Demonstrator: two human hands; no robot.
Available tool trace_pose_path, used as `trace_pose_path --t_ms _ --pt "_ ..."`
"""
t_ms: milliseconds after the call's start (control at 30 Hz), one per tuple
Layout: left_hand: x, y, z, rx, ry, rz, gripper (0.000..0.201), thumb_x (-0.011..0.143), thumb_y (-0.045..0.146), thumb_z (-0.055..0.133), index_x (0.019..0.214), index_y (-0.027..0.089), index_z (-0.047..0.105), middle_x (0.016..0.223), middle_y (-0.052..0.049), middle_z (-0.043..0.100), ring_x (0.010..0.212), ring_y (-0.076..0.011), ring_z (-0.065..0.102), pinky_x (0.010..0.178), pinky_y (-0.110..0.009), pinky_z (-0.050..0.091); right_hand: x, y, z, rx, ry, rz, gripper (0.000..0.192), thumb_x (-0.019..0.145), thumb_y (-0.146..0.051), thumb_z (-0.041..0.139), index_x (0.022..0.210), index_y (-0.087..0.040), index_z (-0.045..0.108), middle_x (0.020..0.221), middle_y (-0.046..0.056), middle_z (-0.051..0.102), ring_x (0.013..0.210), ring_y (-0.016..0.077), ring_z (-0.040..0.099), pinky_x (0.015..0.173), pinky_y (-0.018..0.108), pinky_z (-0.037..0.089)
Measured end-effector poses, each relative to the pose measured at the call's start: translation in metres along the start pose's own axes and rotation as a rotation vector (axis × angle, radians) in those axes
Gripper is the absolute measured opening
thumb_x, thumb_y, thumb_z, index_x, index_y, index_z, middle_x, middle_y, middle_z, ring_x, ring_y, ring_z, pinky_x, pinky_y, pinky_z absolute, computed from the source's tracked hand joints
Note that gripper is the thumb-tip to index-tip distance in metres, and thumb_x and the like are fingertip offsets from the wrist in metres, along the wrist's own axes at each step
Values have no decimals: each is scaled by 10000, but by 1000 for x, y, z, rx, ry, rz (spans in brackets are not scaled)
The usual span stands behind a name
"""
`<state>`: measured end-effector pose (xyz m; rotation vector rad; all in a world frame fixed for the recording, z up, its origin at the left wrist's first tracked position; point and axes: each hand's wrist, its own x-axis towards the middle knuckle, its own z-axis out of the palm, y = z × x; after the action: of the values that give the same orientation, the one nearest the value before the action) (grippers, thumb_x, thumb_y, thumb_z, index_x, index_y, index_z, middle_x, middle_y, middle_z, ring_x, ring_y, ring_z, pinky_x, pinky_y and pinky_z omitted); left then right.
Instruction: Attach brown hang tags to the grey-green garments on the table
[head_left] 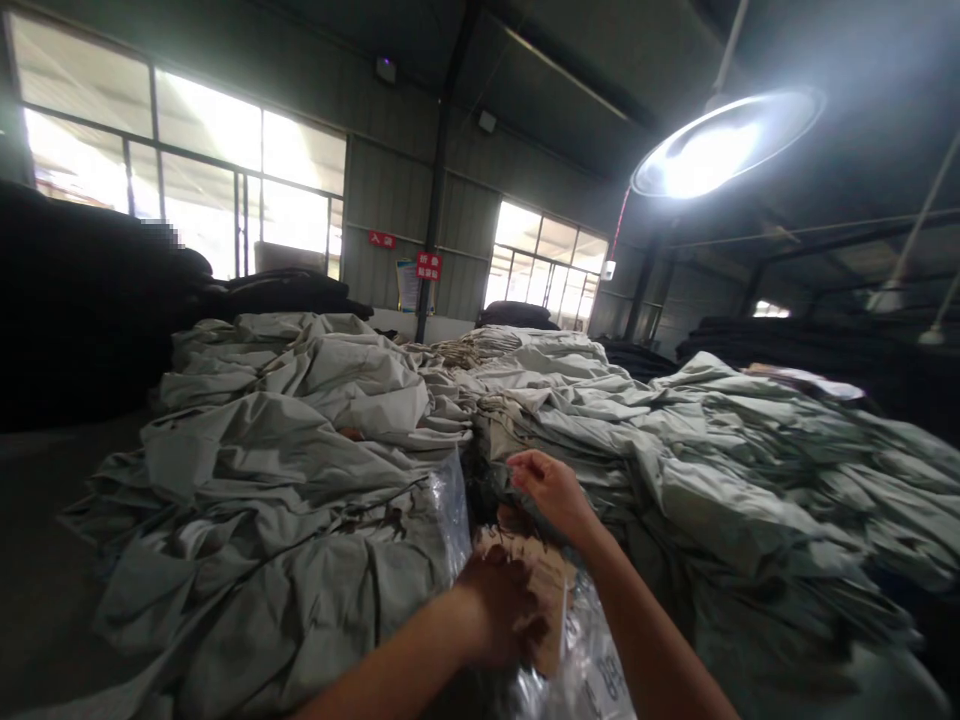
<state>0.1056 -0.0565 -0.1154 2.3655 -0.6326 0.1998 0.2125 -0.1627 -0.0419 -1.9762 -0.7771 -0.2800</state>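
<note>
Smeared by motion, my left hand (499, 610) is over a brown cardboard-like sheet (553, 590) in the lower middle; its fingers cannot be made out. My right hand (551, 487) hangs a little farther off, above the sheet's far end, with fingers curled in and pressed together. Whether something thin sits in that pinch is not clear. Clear plastic (600, 660) with dark printing lies around the sheet's near right side. Another stretch of clear plastic (450, 510) stands up left of the sheet, against the grey-green fabric.
Heaped grey-green fabric (292, 480) rises on the left, and more fabric (735, 480) spreads on the right. Dark stacks (82, 310) stand at far left. A bright lamp (720, 150) hangs overhead at right. Red signs (429, 266) mark the back wall beside windows.
</note>
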Motion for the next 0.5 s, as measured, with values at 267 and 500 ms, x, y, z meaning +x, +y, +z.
trace_pose_path --t_ms 267,500 --pt "-18 0 12 91 -193 -133 953 521 239 728 1375 332 315 1526 -61 13 1347 -428 -81 1018 -656 -101 -52 43 -13 -603 -132 288 200 683 -282 602 854 -180 606 819 76 669 789 224 617 651 289 409" --pt "-10 -3 11 33 -99 -207 888 489 276 751 1314 232 425 1517 -124 108 1359 -422 22 1048 -634 -51 -49 47 -6 -602 -261 372 272 558 -261 706 796 -180 603 821 68 679 812 245 619 618 272 394"
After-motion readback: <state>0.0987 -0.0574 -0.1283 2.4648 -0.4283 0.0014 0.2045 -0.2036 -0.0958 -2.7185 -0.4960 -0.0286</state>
